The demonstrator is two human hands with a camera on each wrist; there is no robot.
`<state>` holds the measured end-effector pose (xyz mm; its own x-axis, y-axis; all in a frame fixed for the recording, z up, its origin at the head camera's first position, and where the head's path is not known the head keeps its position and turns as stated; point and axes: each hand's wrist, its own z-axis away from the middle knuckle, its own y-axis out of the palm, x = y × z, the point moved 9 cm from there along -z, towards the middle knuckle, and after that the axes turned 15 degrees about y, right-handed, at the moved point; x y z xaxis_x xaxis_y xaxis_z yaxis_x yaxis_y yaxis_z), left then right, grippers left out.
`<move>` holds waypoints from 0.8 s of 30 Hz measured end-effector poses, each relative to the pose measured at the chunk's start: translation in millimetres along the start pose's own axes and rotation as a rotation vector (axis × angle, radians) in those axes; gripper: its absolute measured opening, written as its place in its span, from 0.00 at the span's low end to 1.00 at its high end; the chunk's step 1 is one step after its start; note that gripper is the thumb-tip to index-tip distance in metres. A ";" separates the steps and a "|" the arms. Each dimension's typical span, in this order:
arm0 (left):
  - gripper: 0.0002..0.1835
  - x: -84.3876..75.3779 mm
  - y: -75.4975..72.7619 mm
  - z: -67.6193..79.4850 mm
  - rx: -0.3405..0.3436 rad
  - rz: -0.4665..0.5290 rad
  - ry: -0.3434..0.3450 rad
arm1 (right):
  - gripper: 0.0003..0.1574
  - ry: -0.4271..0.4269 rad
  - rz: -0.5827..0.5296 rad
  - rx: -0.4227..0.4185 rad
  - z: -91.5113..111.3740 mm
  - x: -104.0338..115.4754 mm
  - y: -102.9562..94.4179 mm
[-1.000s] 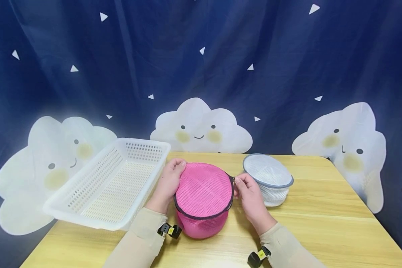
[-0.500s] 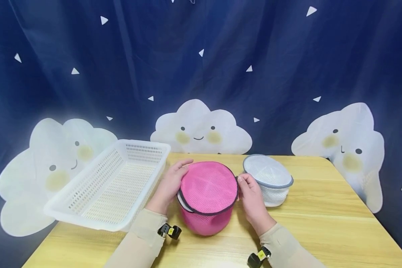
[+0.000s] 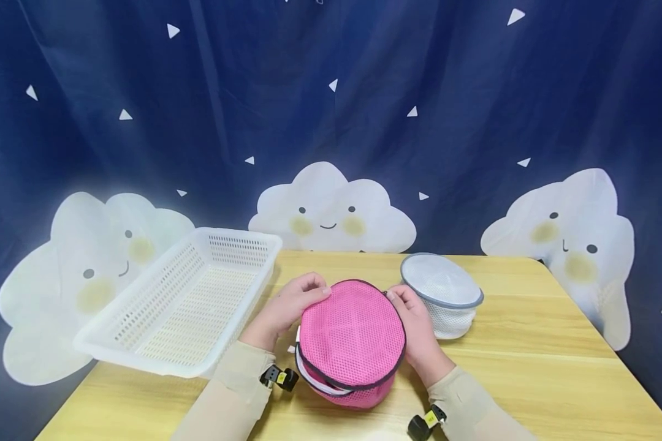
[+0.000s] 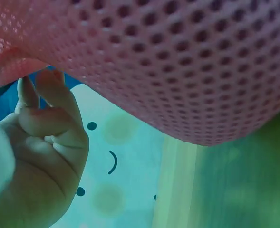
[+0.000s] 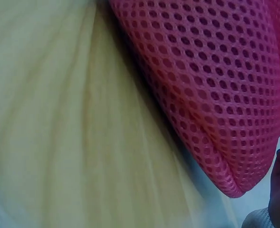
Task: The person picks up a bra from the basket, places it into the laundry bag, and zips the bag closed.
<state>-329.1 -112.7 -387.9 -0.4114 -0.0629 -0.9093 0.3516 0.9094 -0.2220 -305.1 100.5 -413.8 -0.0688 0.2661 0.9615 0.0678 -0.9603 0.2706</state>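
A round pink mesh laundry bag (image 3: pixel 355 334) with black zip edging is held up between both hands over the table. Its lid gapes along the front left, where a white inner edge shows. My left hand (image 3: pixel 287 306) pinches the bag at its back left rim, thumb on top. The left wrist view has the bag's mesh side (image 4: pixel 187 85) overhead and the curled fingers (image 4: pixel 59 123) at its edge. On the far right of the rim, my right hand (image 3: pixel 416 321) pinches the edging by the zip; most of its fingertips are hidden. Mesh (image 5: pixel 211 85) fills much of the right wrist view.
A white perforated plastic basket (image 3: pixel 254 294) stands to the left on the wooden table (image 3: pixel 529 367). Behind the right hand sits a white mesh bag with grey trim (image 3: pixel 441 282). A dark blue curtain (image 3: pixel 331 79) with cloud pictures hangs behind the table.
The pink bag has turned and shifted right and towards the person, and its front left gap has opened. The left hand has moved right along the rim; the right hand stays nearly in place.
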 end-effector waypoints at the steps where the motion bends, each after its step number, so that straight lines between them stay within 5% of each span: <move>1: 0.13 -0.7 2.2 0.0 0.015 0.012 -0.006 | 0.14 0.000 0.004 0.016 1.5 2.1 2.2; 12: 0.16 4.7 19.1 4.4 0.151 -0.020 -0.068 | 0.19 0.055 0.003 0.107 -1.7 -9.1 8.3; 24: 0.17 1.7 13.7 3.0 0.047 -0.044 -0.088 | 0.17 0.013 0.094 0.006 -1.9 -7.4 3.5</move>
<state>-322.4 -101.5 -393.5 -0.3523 -0.1403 -0.9253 0.3747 0.8849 -0.2768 -306.2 95.0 -420.1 -0.0749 0.1733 0.9820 0.0802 -0.9805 0.1791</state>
